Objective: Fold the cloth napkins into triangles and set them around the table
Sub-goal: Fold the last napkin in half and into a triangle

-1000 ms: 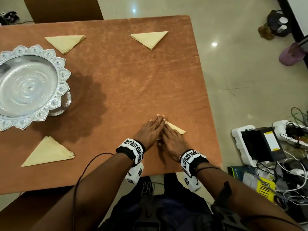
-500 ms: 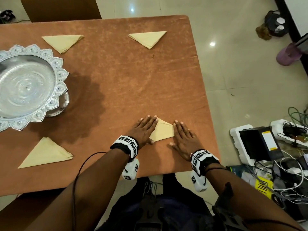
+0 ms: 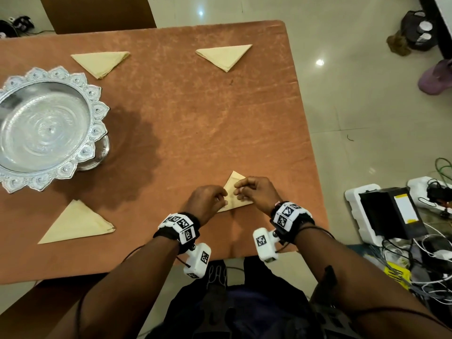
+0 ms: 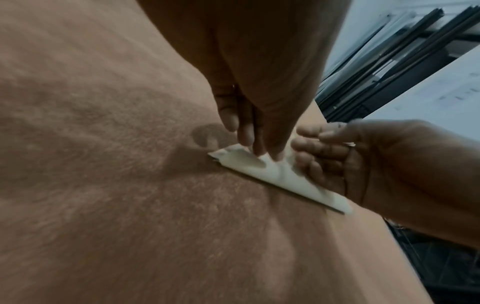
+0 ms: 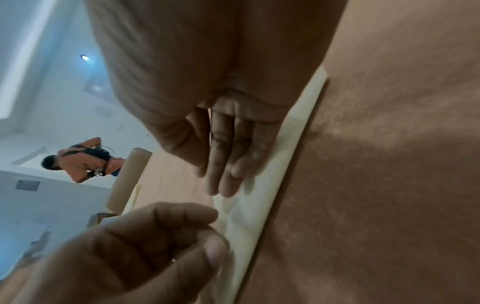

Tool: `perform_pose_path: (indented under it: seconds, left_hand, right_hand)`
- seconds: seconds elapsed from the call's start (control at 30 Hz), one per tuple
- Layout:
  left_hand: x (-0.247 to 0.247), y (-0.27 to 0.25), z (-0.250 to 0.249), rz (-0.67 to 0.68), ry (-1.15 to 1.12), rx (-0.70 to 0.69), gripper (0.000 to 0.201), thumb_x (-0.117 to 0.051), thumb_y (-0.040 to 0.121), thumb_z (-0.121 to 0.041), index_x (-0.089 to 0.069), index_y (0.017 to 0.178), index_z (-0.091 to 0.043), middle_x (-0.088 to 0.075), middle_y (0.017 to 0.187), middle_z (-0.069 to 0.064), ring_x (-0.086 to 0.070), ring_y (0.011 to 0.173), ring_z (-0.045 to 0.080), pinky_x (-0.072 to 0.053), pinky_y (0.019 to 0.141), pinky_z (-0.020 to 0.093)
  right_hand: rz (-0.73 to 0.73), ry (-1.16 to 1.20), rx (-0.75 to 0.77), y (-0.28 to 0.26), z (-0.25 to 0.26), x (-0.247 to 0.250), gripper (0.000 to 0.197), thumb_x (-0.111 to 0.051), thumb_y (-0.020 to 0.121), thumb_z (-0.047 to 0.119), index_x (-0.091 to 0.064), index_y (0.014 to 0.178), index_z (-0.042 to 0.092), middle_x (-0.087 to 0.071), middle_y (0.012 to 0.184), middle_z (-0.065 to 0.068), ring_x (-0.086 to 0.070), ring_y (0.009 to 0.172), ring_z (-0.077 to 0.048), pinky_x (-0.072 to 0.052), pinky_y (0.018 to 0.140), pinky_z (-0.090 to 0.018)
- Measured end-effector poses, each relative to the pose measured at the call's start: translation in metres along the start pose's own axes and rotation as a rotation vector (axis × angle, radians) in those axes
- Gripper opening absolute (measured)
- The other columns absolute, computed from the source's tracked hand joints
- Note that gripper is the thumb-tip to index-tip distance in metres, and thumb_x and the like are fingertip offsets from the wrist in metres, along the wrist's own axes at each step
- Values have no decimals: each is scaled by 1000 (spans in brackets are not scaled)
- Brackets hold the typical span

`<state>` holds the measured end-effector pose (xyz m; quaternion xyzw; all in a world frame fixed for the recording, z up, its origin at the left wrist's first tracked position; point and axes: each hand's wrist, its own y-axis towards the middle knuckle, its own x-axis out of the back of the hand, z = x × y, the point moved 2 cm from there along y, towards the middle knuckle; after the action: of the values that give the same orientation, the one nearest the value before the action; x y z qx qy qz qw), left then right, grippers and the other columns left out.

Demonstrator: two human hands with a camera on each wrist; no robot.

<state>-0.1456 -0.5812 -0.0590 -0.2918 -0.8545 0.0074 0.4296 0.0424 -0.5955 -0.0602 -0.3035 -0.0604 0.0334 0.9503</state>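
A cream napkin (image 3: 233, 182), folded into a triangle, lies near the front right of the brown-clothed table (image 3: 195, 118). My left hand (image 3: 208, 199) is on its left side with fingers curled. In the left wrist view those fingertips (image 4: 257, 151) and the thumb pinch the napkin (image 4: 280, 174) at its edge. My right hand (image 3: 254, 194) covers the right side, its thumb and forefinger pinched together at the cloth's middle. The right wrist view shows the right hand (image 5: 228, 164) lying along the napkin (image 5: 259, 216). Much of the triangle is hidden under both hands.
Three more folded triangles lie at the far left (image 3: 100, 63), far right (image 3: 225, 56) and near left (image 3: 75, 223). An ornate silver tray (image 3: 97, 111) stands on the left. A chair back (image 3: 97, 11) is beyond the table. Boxes and cables (image 3: 391, 216) clutter the floor on the right.
My hands lay flat together on the napkin, then spread flat to either side of it. Now both have drawn inward and their fingers have curled onto the cloth.
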Motion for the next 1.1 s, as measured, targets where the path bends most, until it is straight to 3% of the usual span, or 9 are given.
perform_pose_path:
  seconds: [0.1, 0.2, 0.37, 0.47, 0.57, 0.67, 0.8, 0.97, 1.1]
  left_hand:
    - [-10, 0, 5, 129, 23, 12, 28, -73, 77, -14, -67, 104, -19, -64, 85, -6, -62, 79, 17, -50, 70, 32]
    - [-11, 3, 9, 149, 44, 16, 32, -77, 76, -14, -66, 105, -17, -61, 88, -2, -58, 78, 17, -49, 71, 33]
    - [-14, 1, 20, 102, 7, 12, 32, -74, 77, -8, -66, 107, -17, -56, 91, -4, -53, 78, 12, -49, 74, 30]
    - [-14, -1, 22, 75, -23, 16, 31, -77, 77, -18, -65, 106, -18, -54, 91, -5, -49, 75, 9, -48, 73, 28]
    - [-13, -1, 21, 82, -28, 34, 35, -79, 74, -21, -65, 106, -22, -49, 90, -9, -48, 73, 9, -48, 72, 28]
    - [-13, 1, 21, 92, -26, 50, 36, -79, 73, -18, -64, 105, -22, -48, 89, -9, -49, 72, 10, -49, 72, 30]
    - [-13, 0, 22, 96, -31, 54, 38, -79, 74, -16, -63, 107, -22, -47, 89, -12, -49, 70, 6, -44, 69, 22]
    - [-13, -2, 22, 73, -57, 60, 37, -79, 74, -12, -63, 106, -20, -49, 89, -10, -50, 70, 6, -43, 70, 21]
    - [-11, -6, 25, 24, -69, 151, 34, -80, 72, -30, -63, 101, -26, -53, 86, -13, -53, 72, 6, -48, 67, 27]
  right_hand:
    - [83, 80, -155, 14, 9, -12, 22, -52, 89, -9, -63, 106, -4, -71, 86, -20, -67, 58, -14, -52, 59, -22]
    - [82, 182, -264, 25, 14, -8, 23, -53, 89, -4, -63, 109, -6, -73, 93, -23, -72, 66, -23, -54, 58, -23]
    - [-102, 390, -229, 34, 22, 7, 22, -56, 92, 2, -63, 112, -4, -73, 101, -22, -73, 76, -27, -58, 69, -27]
    - [-158, 427, -134, 26, 24, 10, 19, -56, 90, -4, -66, 106, -1, -74, 99, -19, -71, 76, -26, -56, 73, -30]
    - [-36, 340, -133, 8, 18, -2, 27, -49, 82, -17, -67, 98, -6, -73, 88, -20, -70, 67, -23, -54, 63, -27]
    - [58, 223, -193, -7, 4, -13, 22, -53, 84, -14, -67, 101, -8, -73, 88, -19, -71, 66, -19, -55, 58, -21]
    - [-93, 237, -227, -6, -10, 13, 26, -53, 83, -11, -66, 105, -7, -74, 94, -20, -73, 73, -22, -53, 62, -22]
    - [-251, 225, -182, -6, -15, 49, 23, -55, 83, -9, -69, 100, -4, -74, 95, -21, -71, 67, -21, -54, 58, -22]
    - [-421, -315, 4, -8, -24, 69, 13, -70, 79, 13, -76, 86, 22, -76, 85, 4, -69, 78, -12, -54, 77, -27]
